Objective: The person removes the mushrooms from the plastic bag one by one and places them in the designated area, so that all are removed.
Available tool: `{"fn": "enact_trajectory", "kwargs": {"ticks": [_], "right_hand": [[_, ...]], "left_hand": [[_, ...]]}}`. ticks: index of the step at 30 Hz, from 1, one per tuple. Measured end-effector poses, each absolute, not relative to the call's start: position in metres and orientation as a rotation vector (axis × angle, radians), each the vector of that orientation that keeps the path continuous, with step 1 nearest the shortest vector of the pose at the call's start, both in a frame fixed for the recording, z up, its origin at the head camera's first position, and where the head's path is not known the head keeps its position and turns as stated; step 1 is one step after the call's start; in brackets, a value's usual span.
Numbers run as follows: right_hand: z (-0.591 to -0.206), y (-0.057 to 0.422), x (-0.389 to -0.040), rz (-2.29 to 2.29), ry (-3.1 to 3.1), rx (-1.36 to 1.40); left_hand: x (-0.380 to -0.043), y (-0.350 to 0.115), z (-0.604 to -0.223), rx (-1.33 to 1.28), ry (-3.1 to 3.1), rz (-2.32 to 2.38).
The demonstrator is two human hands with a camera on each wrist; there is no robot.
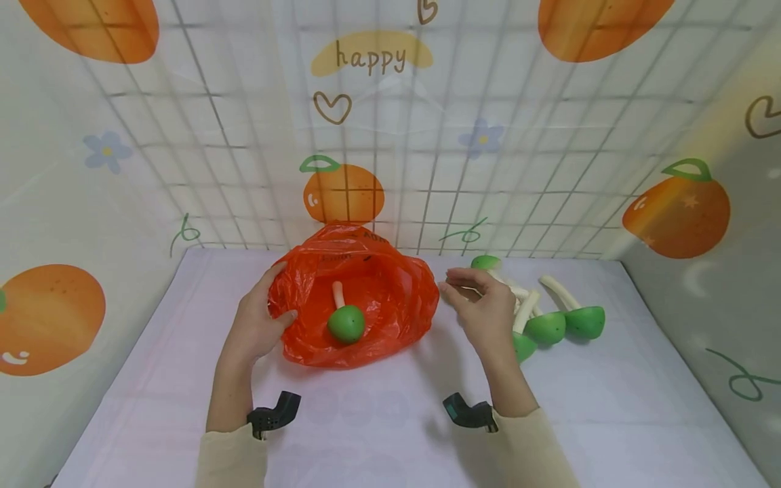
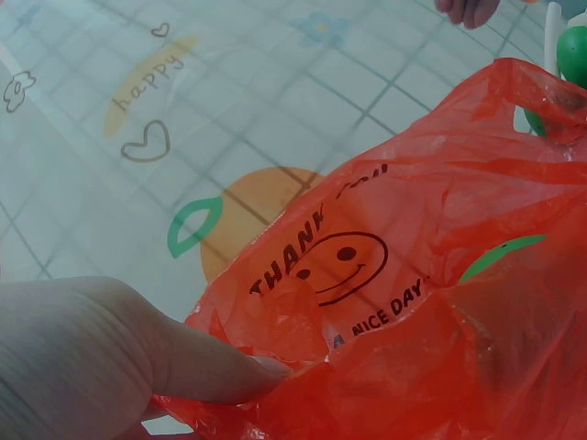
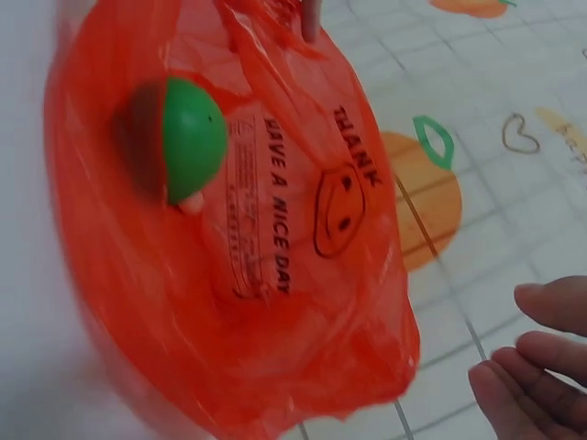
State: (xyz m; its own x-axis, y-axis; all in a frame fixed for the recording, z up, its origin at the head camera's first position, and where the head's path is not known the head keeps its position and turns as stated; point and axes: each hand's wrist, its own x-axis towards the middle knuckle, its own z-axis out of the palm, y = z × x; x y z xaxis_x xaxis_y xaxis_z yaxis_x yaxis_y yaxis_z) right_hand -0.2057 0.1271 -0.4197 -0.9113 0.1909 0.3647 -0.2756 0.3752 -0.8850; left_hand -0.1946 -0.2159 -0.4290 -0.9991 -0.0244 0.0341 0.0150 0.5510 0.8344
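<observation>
A red plastic bag [image 1: 396, 318] lies with its mouth spread toward me. Inside it rests a toy mushroom [image 1: 346, 324] with a green cap and pale stem. My left hand [image 1: 259, 322] pinches the bag's left rim, thumb on the inner side; in the left wrist view the thumb [image 2: 220, 371] presses the film. Just beyond the bag's right edge is my right hand [image 1: 485, 308], its fingers loosely bent and a gap showing between thumb and fingers in the right wrist view. Behind that hand lie several more green-capped mushrooms [image 1: 546, 329], partly hidden by it.
The white table [image 1: 366, 434] is bounded at the back by a see-through printed sheet [image 1: 396, 135] over a wire grid. Side sheets with orange prints [image 1: 677, 210] stand left and right. A dark wrist camera [image 1: 470, 411] sits at each sleeve.
</observation>
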Motion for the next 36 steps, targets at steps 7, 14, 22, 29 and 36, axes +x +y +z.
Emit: {"fn": "enact_trajectory", "kwargs": {"ticks": [7, 14, 22, 29, 36], "right_hand": [[-0.422, 0.11, -0.203, 1.601, -2.258, 0.2], [-0.427, 0.086, -0.198, 1.514, -2.33, 0.31], [-0.436, 0.055, -0.198, 1.54, -2.404, 0.397], [-0.451, 0.035, -0.2, 1.525, -2.518, 0.442], [-0.468, 0.023, -0.204, 1.499, -2.639, 0.439]], "left_hand": [[-0.194, -0.216, -0.429, 0.012, -2.732, -1.467], [-0.195, -0.215, -0.431, -0.014, -2.725, -1.475], [-0.194, -0.216, -0.431, -0.009, -2.731, -1.471], [-0.193, -0.215, -0.431, -0.039, -2.719, -1.468], [-0.192, -0.215, -0.431, -0.033, -2.71, -1.46]]}}
